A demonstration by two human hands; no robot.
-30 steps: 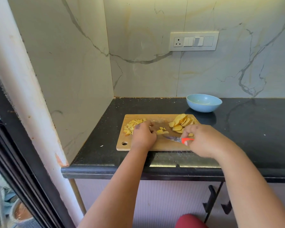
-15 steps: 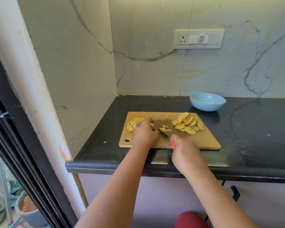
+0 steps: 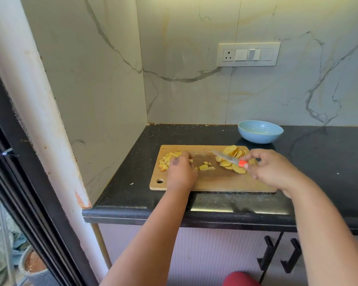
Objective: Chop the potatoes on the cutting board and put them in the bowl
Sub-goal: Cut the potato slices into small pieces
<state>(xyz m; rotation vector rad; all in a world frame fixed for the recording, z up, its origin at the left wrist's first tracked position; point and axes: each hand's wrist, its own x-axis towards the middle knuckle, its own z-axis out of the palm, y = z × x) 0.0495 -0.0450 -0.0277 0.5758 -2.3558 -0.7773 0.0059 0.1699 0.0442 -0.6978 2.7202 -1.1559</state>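
The orange-handled knife [image 3: 229,159], gripped by the right hand [image 3: 271,172], is now swung over the round potato slices [image 3: 234,162]; left hand [image 3: 180,172] fingers are curled on diced potato [image 3: 167,159]; one light-blue bowl [image 3: 260,132] is counted

The cutting board [image 3: 213,180] is showing pale tan wood; the potato slices [image 3: 233,159] and diced potato pieces [image 3: 167,160] are glowing yellow; the knife [image 3: 228,158] is wearing an orange-red handle with a silvery blade; the bowl [image 3: 260,132] is looking light blue; the countertop [image 3: 322,162] is gleaming black, speckled; the wall [image 3: 194,85] is displaying white marble with grey veins; the switch plate [image 3: 248,54] is showing white.
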